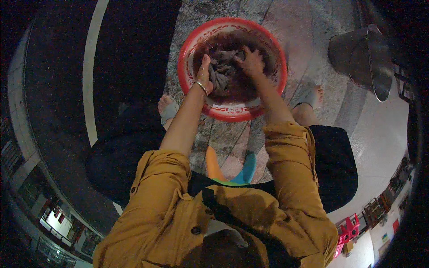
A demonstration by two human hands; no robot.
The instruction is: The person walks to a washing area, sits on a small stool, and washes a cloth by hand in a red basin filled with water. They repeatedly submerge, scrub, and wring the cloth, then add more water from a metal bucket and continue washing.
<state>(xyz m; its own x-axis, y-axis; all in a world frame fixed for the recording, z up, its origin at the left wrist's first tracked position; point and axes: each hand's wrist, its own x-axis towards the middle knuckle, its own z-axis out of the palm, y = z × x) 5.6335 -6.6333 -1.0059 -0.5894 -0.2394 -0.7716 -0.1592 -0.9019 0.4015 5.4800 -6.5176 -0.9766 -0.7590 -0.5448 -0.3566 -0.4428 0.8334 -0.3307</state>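
Observation:
A wide basin [234, 115] with a red rim and a patterned pale inner wall stands on the ground before me. Dark, murky liquid fills it, and a crumpled grey cloth [219, 80] lies wet in the middle. My left hand [205, 74], with a bracelet at the wrist, grips the cloth's left side, fingers pointing up and away. At the cloth's upper right is my right hand [253, 63], its thumb and fingers spread around a dark fold. Whether it holds that fold firmly is unclear. Part of the cloth is hidden in the dark liquid.
A metal bucket [352, 55] lies tilted or on its side at the right. My feet flank the basin. An orange and blue curved object [231, 171] shows between my legs. Beyond the paving's left edge is a dark surface with a pale stripe [89, 73]. Pink stools [348, 229] stand far right.

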